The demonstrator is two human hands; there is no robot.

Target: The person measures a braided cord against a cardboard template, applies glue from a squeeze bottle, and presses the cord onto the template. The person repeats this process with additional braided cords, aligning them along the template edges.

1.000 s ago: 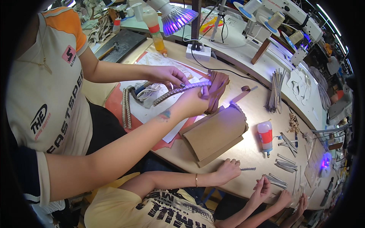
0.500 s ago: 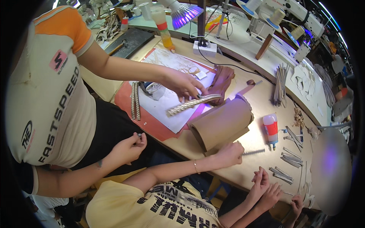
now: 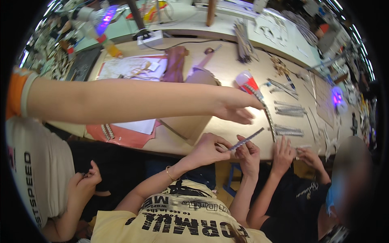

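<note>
A thin grey braided strip [image 3: 250, 138] slants up and to the right between my hands. My left hand [image 3: 207, 153] pinches its lower end between thumb and fingers. My right hand [image 3: 248, 158] is closed, with its curled fingertips against the strip close to that end. Above my hands, a co-worker's hand [image 3: 235, 104] reaches in from the left, with a longer braided strip [image 3: 267, 115] hanging from near its fingertips. The strip's lower end is by another co-worker's hand [image 3: 283, 154] on the right.
Braided strips [image 3: 289, 109] lie in several groups at the right of the table. A glue bottle [image 3: 248, 81] stands partly behind the reaching arm. Brown sheet material [image 3: 184, 129], white paper [image 3: 109, 69] and red sheet [image 3: 133, 137] lie left. A white power strip [image 3: 150, 39] sits behind.
My view has shifted to the right. My hands have come together at the grey strip. The left co-worker's arm has swung right across the table with the longer braided strip.
</note>
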